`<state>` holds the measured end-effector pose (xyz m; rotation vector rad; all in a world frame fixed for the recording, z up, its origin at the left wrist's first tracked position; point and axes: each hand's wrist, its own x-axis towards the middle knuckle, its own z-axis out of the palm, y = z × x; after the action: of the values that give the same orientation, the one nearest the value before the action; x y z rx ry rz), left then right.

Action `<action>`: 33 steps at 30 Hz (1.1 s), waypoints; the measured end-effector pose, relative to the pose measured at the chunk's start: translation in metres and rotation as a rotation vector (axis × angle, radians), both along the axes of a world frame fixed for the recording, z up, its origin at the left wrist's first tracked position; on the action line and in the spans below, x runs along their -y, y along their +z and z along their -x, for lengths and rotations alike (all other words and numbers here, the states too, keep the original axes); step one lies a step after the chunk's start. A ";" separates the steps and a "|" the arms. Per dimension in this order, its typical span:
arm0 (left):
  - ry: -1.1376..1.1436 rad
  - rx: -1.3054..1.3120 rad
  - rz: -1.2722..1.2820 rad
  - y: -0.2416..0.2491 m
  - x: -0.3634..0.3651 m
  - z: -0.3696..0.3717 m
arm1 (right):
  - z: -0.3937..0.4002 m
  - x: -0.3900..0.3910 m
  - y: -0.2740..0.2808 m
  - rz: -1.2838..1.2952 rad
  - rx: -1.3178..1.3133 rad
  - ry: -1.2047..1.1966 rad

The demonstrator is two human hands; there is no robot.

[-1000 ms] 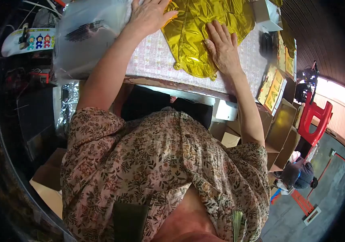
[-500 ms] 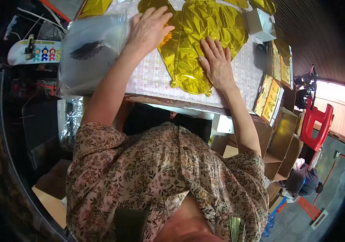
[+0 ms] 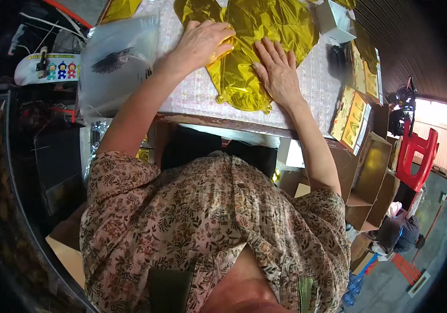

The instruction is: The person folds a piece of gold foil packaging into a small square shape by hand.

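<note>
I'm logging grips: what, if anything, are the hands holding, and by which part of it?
The left hand curls over crumpled orange-gold material; whether it grips it cannot be told. The right hand lies flat on the gold foil, holding nothing.

Red plastic seat (image 3: 411,180) near cardboard boxes (image 3: 373,163), white board (image 3: 30,76) (cartoon figures (image 3: 62,71)) at left.

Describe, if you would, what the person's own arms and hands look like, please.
The left hand and right hand are bare, with no gloves, rings or watch visible. The uncovered forearms emerge from loose, short, brownish-pink fabric sleeves printed with dark leafy sprigs, ending around the elbows.
</note>
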<state>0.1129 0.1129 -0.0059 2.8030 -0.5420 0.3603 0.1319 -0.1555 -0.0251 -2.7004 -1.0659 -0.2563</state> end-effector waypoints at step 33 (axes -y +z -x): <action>-0.021 0.033 0.087 -0.001 -0.001 0.001 | 0.001 -0.001 -0.003 0.036 0.039 -0.008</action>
<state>0.1118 0.1137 -0.0072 2.7108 -0.5485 0.4158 0.1305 -0.1546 -0.0278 -2.7421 -1.0809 -0.2948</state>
